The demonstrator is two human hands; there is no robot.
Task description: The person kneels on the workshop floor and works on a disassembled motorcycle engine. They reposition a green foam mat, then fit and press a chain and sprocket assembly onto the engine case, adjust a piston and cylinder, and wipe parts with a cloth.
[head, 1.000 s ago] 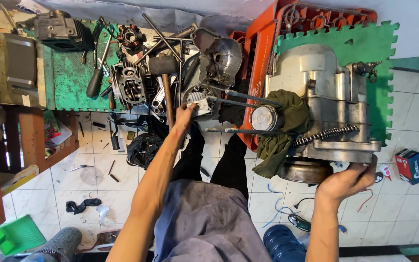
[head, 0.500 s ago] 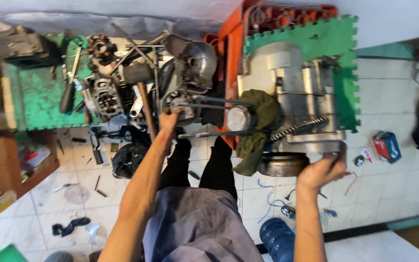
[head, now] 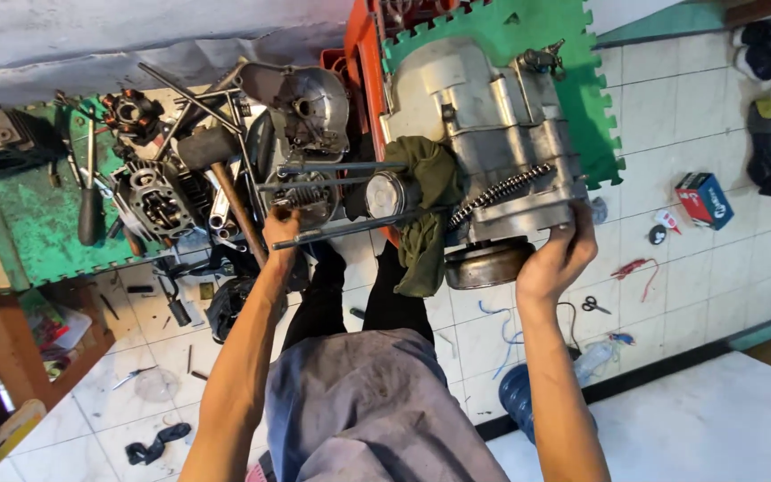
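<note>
A grey metal engine block (head: 493,134) lies on a green foam mat (head: 582,54), with a chain (head: 501,192) along its side and a round cover (head: 484,263) at its near end. My right hand (head: 559,259) grips the near corner of the engine block. A dark green rag (head: 426,205) hangs over a piston (head: 385,192) and several long studs (head: 341,174). My left hand (head: 280,228) is closed on the end of the lowest stud (head: 359,228).
A hammer (head: 220,170), a screwdriver (head: 89,210), a cylinder head (head: 158,201) and an engine cover (head: 310,107) crowd the left. An orange crate (head: 363,54) stands behind. A blue box (head: 705,198), scissors (head: 593,305) and wires lie on the tiled floor.
The view has swung left and closer. My right hand has moved up from the round cover onto the engine block's corner. My left hand stays at the studs.
</note>
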